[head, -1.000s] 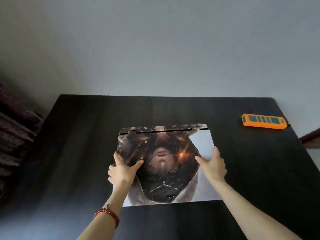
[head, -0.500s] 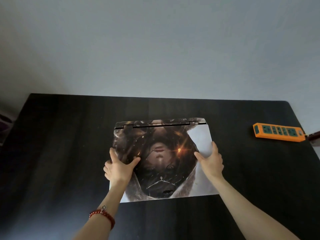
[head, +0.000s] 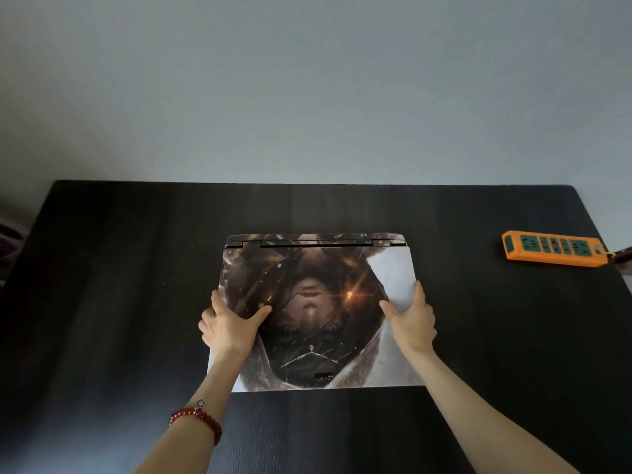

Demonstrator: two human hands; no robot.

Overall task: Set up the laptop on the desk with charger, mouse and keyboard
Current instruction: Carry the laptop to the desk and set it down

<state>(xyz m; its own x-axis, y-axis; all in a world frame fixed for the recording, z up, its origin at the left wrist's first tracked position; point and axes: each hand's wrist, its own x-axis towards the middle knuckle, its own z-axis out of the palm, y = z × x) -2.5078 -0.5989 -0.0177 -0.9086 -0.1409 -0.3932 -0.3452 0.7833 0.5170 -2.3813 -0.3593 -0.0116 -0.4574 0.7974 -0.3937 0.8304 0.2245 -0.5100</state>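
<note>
A closed laptop [head: 318, 268] with a dark printed picture on its lid lies flat in the middle of the black desk [head: 102, 285], hinge toward the wall. My left hand [head: 229, 325] grips its left edge, thumb on the lid. My right hand [head: 412, 321] grips its right edge the same way. No charger, mouse or keyboard is in view.
An orange power strip [head: 554, 253] with green sockets lies at the desk's far right, its cord running off the right edge. A plain grey wall rises behind the desk. Dark fabric shows at the far left, beyond the desk.
The laptop and both hands sit slightly farther from the wall than before in the picture; the view has swung left, so the power strip appears farther right. Both hands keep their hold.
</note>
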